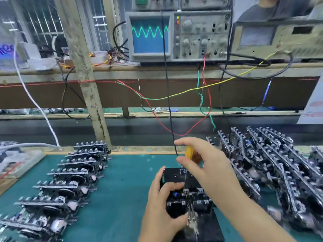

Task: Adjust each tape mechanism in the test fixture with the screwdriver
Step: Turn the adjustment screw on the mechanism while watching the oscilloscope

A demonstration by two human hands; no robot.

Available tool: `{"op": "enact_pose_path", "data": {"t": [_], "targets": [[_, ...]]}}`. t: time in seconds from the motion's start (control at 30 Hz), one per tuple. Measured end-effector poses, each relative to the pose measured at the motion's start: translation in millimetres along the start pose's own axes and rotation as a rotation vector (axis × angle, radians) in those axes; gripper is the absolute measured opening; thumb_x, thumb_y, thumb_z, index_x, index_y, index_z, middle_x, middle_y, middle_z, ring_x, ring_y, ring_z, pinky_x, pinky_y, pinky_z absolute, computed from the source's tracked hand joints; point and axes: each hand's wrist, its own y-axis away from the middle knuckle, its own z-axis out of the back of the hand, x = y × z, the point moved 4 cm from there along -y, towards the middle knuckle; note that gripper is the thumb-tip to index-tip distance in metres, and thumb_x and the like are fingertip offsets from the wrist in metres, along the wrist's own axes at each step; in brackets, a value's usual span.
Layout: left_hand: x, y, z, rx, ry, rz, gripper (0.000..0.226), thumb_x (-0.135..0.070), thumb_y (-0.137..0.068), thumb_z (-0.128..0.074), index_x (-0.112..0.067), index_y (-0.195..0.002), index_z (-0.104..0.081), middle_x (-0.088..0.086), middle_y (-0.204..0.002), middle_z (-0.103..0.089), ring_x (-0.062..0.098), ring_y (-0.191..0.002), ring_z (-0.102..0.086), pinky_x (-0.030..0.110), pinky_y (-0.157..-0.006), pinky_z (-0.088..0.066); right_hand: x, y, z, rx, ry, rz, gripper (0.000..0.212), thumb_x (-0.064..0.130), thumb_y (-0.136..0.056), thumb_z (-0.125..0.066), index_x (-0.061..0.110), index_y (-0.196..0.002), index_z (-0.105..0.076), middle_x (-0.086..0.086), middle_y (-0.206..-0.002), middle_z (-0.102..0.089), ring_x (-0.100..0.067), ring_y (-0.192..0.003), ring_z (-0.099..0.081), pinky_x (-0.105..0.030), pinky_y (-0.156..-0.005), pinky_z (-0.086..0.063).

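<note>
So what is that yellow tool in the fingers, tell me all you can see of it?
It is a screwdriver with a translucent yellow-amber handle, plastic by the look, and a thin bright metal shaft. The right hand pinches the handle between thumb and fingers, holding it nearly upright. The shaft runs down to the tape mechanism seated in the black fixture, which the left hand grips. The tip itself is too small to make out.

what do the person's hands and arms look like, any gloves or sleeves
Both hands are bare: no gloves on the left hand or the right hand. No rings, watch or wrist strap show on either. The forearms are bare too, with no sleeve visible as far as the bottom edge of the picture. Nothing is attached to either arm, neither cable nor band.
</note>
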Motion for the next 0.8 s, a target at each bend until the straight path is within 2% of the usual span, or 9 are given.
{"op": "enact_pose_path", "data": {"t": [0.1, 0.2, 0.3, 0.4, 0.53, 0.63, 0.7, 0.8], "targets": [[-3, -1, 0, 0.004, -0.007, 0.0, 0.069, -0.048, -0.059, -0.087, -0.063, -0.116, -0.052, -0.042, -0.156, -0.008, -0.007, -0.144, -0.027, 0.018, -0.103, -0.036, 3, -1, 0, 0.003, 0.025, -0.021, 0.016, 0.024, -0.09, -0.075, 0.031, -0.103, -0.068, 0.014, -0.089, -0.061, -0.009, -0.084, -0.057, -0.018, -0.077, -0.043], [-4, 0, 0, 0.001, 0.013, 0.006, 0.067, -0.051, -0.058, -0.086, -0.062, -0.116, -0.053, -0.043, -0.155, -0.01, -0.008, -0.143, -0.028, 0.009, -0.101, -0.034, 2, -3, 3, 0.121, 0.016, -0.058, 0.017, 0.029, -0.097, -0.065, 0.036, -0.112, -0.065, 0.016, -0.094, -0.063, -0.004, -0.09, -0.059, -0.013, -0.081, -0.042], [-3, 0, 0, -0.015, 0.026, -0.005, 0.067, -0.048, -0.058, -0.086, -0.059, -0.116, -0.055, -0.041, -0.155, -0.013, -0.009, -0.142, -0.031, 0.004, -0.099, -0.034, 1, -1, 6, 0.217, -0.123, -0.17, 0.031, 0.011, -0.101, -0.057, 0.036, -0.118, -0.062, 0.014, -0.101, -0.071, -0.005, -0.097, -0.068, -0.027, -0.093, -0.051], [-3, 0, 0, -0.007, 0.018, 0.0, 0.067, -0.046, -0.058, -0.087, -0.061, -0.114, -0.054, -0.04, -0.156, -0.014, -0.012, -0.142, -0.026, 0.002, -0.099, -0.03, 5, -1, 10, 0.19, -0.168, -0.184, 0.024, 0.007, -0.094, -0.068, 0.03, -0.103, -0.067, 0.003, -0.086, -0.074, -0.013, -0.084, -0.072, -0.041, -0.088, -0.056], [-1, -2, 0, -0.015, 0.032, -0.011, 0.069, -0.03, -0.06, -0.094, -0.06, -0.109, -0.056, -0.026, -0.161, -0.02, -0.01, -0.144, -0.026, 0.003, -0.099, -0.032, 14, 0, 3, 0.144, -0.056, -0.119, 0.014, 0.021, -0.086, -0.077, 0.029, -0.089, -0.065, 0.007, -0.078, -0.07, -0.011, -0.072, -0.067, -0.037, -0.075, -0.054], [-2, -2, -1, -0.022, 0.025, -0.015, 0.069, -0.031, -0.061, -0.093, -0.06, -0.11, -0.055, -0.032, -0.159, -0.019, -0.011, -0.143, -0.026, 0.009, -0.101, -0.035, 17, 1, -8, 0.077, -0.058, -0.105, 0.019, 0.025, -0.084, -0.079, 0.025, -0.081, -0.06, 0.008, -0.075, -0.067, -0.011, -0.073, -0.064, -0.037, -0.074, -0.054], [-3, -3, 0, -0.025, 0.02, -0.025, 0.068, -0.033, -0.06, -0.091, -0.06, -0.111, -0.055, -0.035, -0.158, -0.02, -0.01, -0.142, -0.029, 0.016, -0.101, -0.039, 16, 5, -11, 0.034, -0.071, -0.114, 0.019, 0.028, -0.086, -0.078, 0.026, -0.084, -0.06, 0.01, -0.075, -0.066, -0.01, -0.074, -0.062, -0.033, -0.074, -0.053], [-1, -2, 0, -0.01, 0.027, -0.024, 0.073, -0.023, -0.06, -0.095, -0.059, -0.111, -0.057, -0.034, -0.158, -0.022, -0.011, -0.142, -0.028, 0.025, -0.106, -0.039, 17, 15, -2, -0.034, -0.301, -0.088, 0.011, 0.031, -0.094, -0.067, 0.027, -0.089, -0.058, 0.008, -0.079, -0.062, -0.011, -0.076, -0.059, -0.027, -0.075, -0.049]]}}
